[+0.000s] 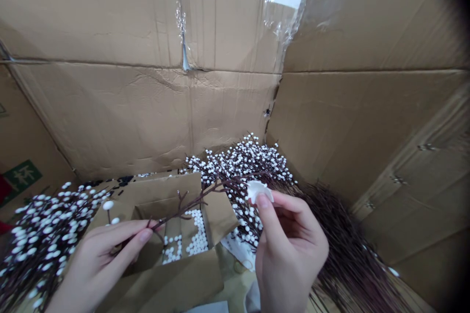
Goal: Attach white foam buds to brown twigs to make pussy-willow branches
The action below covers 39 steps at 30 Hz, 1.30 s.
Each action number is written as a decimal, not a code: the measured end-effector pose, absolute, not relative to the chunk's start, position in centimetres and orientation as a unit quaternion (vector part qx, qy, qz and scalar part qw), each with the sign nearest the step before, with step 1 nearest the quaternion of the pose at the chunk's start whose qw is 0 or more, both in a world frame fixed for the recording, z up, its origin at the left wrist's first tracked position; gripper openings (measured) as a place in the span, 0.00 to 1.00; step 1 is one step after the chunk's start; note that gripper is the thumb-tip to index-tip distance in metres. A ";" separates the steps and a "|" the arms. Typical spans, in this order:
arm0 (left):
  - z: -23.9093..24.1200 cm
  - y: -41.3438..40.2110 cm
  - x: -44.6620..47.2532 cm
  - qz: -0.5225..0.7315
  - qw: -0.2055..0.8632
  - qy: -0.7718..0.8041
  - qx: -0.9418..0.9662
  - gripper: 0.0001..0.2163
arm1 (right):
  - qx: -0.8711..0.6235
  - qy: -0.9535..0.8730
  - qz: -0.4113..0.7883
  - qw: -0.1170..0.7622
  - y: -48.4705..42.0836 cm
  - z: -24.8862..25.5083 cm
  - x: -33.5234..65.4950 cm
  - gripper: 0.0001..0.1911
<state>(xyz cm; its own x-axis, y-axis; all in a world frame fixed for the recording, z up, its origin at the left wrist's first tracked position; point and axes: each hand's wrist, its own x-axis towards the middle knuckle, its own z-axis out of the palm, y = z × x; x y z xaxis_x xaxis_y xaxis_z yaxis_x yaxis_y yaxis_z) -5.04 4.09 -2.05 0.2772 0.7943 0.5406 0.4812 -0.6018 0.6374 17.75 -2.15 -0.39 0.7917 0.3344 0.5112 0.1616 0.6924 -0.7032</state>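
My left hand [101,254] pinches a thin dark brown artificial twig [196,200] between thumb and fingers. The twig slants up to the right with short bare side shoots. A white ball [107,205] on a stalk shows just behind this hand; I cannot tell if it belongs to the same twig. Between thumb and forefinger of my right hand [290,242] is a small white piece with a ragged edge [258,190], close to the twig's far end. Below the twig stands an open cardboard box [183,279] with loose white foam balls [198,237] inside.
White-berried branches lie in a bundle on the left [44,234] and in a pile [249,161] at the back. Bare brown stems [348,249] are heaped at the right. Tall cardboard walls [139,107] enclose the back and sides.
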 end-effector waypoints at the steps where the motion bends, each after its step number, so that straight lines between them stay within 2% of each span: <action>1: -1.9 4.0 -4.9 0.444 0.179 0.410 0.776 0.06 | -0.390 -0.313 0.045 0.865 -2.2 -0.4 17.8 0.08; 9: -2.5 4.0 -5.1 0.457 0.199 0.421 0.758 0.09 | -0.424 -0.346 0.059 0.835 -1.7 -0.5 18.0 0.04; 20: -1.8 2.9 -4.1 0.457 0.246 0.458 0.722 0.11 | -0.418 -0.379 0.116 0.817 -1.4 -0.3 17.5 0.07; 26: -2.2 3.3 -4.7 0.453 0.229 0.444 0.738 0.13 | -0.408 -0.389 0.135 0.815 -1.5 -0.5 17.6 0.04; 32: -2.1 3.3 -4.5 0.455 0.219 0.449 0.737 0.13 | -0.423 -0.386 0.056 0.818 -1.5 -0.6 18.2 0.03; 39: -2.0 3.5 -4.8 0.448 0.198 0.413 0.768 0.10 | -0.398 -0.468 -0.078 0.785 -1.9 -1.0 18.0 0.16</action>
<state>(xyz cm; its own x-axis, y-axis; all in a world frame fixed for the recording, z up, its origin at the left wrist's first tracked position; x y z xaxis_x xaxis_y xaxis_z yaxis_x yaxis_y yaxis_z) -4.81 3.52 -2.00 0.2572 0.8120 0.5240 0.4567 -0.5800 0.6746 18.03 -1.88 -0.98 0.5500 0.2493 0.7971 0.4952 0.6712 -0.5516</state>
